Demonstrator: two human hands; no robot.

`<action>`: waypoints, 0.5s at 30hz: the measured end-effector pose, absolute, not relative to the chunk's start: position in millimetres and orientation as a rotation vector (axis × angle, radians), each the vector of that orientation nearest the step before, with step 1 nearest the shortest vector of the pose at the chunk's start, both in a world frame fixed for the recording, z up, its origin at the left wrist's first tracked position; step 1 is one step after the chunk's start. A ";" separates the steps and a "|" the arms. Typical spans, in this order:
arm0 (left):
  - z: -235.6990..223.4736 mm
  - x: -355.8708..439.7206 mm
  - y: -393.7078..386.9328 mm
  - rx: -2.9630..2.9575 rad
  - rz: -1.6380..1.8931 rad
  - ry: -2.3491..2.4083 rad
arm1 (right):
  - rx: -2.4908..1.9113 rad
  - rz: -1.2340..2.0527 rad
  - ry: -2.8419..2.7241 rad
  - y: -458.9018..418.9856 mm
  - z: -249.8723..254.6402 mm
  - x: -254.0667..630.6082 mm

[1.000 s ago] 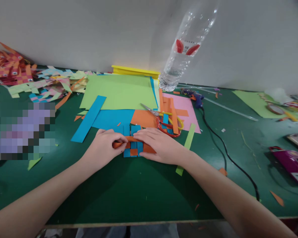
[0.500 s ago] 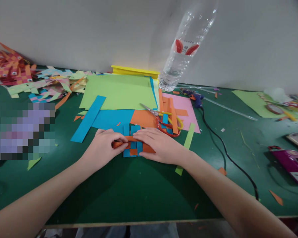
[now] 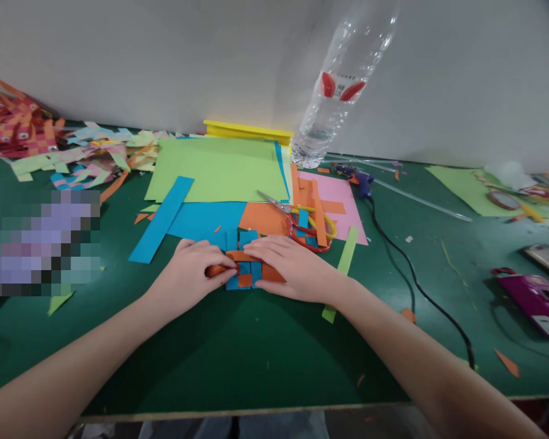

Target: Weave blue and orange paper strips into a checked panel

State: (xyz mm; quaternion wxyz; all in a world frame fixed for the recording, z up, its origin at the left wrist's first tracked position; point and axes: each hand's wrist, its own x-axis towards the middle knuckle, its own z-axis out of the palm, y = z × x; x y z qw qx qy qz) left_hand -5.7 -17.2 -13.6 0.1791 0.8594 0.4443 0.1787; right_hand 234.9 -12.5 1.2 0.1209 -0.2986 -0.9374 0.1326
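Orange paper strip is pinched in your left hand; your right hand presses the blue-and-orange weave flat.

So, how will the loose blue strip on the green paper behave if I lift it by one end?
The blue strip probably feels light, as it looks like thin paper. It may droop a little, being long and narrow. It should slide easily off the green paper, since nothing lies on it.
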 end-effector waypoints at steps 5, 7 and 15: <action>-12.6 -6.9 -18.9 2.482 0.513 1.220 | -0.930 0.374 -2.741 -13.5 0.4 234.5; -12.8 -7.2 -19.2 2.491 0.511 1.216 | -0.952 0.376 -2.737 -13.8 -0.4 234.6; -13.6 -7.1 -18.9 2.498 0.509 1.230 | -0.919 0.395 -2.744 -12.4 -0.5 235.2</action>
